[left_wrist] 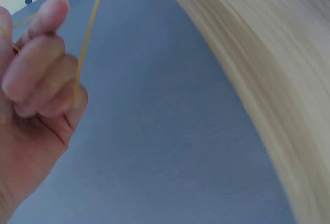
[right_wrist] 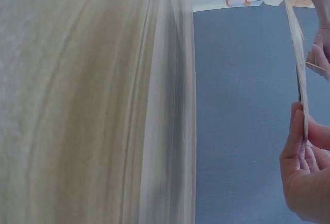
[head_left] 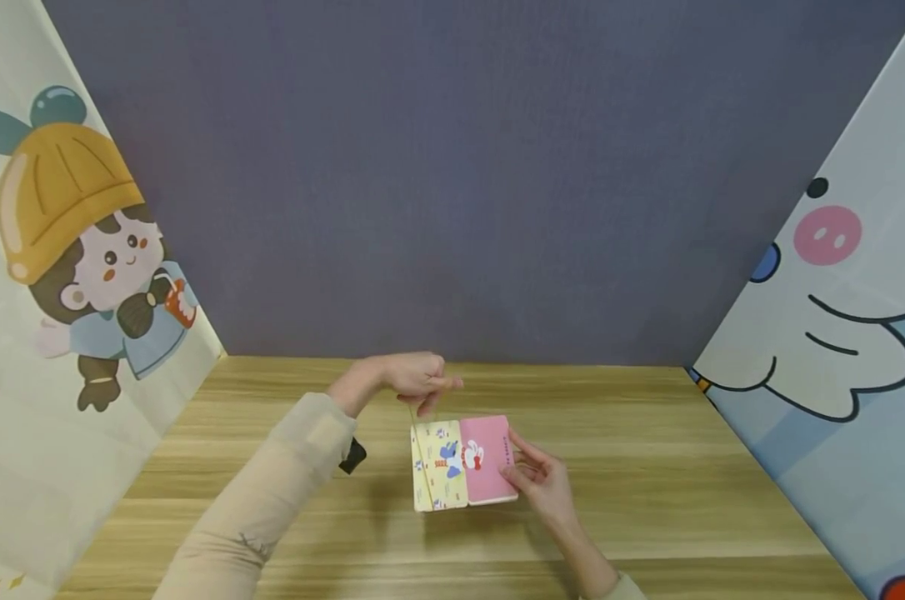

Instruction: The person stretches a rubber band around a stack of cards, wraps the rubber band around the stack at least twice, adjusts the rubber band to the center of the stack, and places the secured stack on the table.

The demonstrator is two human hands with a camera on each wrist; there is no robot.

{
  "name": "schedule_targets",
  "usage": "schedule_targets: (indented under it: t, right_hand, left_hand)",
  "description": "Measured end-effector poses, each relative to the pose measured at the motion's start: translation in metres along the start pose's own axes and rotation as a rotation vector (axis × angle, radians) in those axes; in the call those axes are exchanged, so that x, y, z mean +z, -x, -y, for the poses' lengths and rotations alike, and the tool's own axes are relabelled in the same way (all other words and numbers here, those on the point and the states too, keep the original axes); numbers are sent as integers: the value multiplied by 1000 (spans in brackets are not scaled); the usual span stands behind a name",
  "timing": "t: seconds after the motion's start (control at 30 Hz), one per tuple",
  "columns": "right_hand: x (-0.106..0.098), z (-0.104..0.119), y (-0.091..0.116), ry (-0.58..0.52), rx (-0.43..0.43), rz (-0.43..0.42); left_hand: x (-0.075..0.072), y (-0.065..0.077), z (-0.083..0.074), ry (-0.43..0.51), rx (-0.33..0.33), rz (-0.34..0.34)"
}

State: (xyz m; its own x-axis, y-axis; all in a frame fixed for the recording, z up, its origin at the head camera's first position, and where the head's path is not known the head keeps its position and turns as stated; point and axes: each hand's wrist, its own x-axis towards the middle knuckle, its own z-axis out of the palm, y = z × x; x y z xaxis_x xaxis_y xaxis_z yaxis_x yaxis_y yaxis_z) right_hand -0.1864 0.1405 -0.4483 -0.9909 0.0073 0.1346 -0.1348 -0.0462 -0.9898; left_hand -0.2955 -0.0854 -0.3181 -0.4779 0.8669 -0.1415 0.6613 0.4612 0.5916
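Note:
In the head view a small notebook (head_left: pixel 487 479) is held up over the table, its pink half on the right and its yellow half on the left, both with cartoon animals. My right hand (head_left: pixel 546 483) pinches the pink half at its outer edge, thumb on the upper face. A thin yellow rubber band (left_wrist: pixel 87 41) runs from the notebook to my left hand (head_left: pixel 415 379), looped round its curled fingers and drawn taut. That hand is beyond the notebook's far left corner. From the right wrist view, the notebook (right_wrist: pixel 297 54) appears edge-on between thumb and fingers.
Below is a wood-grain table (head_left: pixel 647 467). A dark grey-blue panel (head_left: pixel 452 183) rises at its far edge. Cartoon-printed sheets flank it, a left sheet (head_left: pixel 17 467) and a right sheet (head_left: pixel 872 75). A small black object (head_left: pixel 353 457) shows beside the left sleeve.

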Motion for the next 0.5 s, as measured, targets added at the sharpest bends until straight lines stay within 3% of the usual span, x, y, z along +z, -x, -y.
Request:
schedule_targets:
  t: [0.2,0.5]
  right_hand:
    - [1,-3,-1,-4,-16,-1]
    - [2,0,2,7,-9,-9]
  left_hand:
    - [-1,2,-16,-293,-110,-30]
    - [3,-1,-29,-573,-132,-21]
